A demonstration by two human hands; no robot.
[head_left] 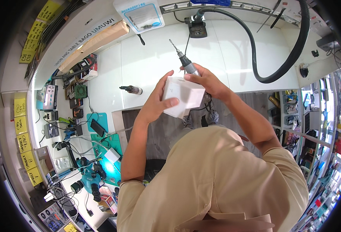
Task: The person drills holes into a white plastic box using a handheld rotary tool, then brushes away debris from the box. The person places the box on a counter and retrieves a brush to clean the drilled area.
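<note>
Here, at a white bench [147, 58], a white box [188, 94] was held near the front edge, fingers of the left hand [155, 102] gripping its side, apparently for steadiness; those of the right hand [213, 83] wrapped a rotary tool [188, 66], bit [173, 44] angled away, presumably for safety.

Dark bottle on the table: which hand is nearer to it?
Left. The left hand is just right of the dark bottle; the right hand is farther, across the white box.

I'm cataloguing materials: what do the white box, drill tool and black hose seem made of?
White box: possibly plastic or card, given smooth, matte faces. Drill tool: probably metal, judging by its silvery, shiny body. Black hose: likely rubber or plastic, from its soft sheen and curves.
</note>
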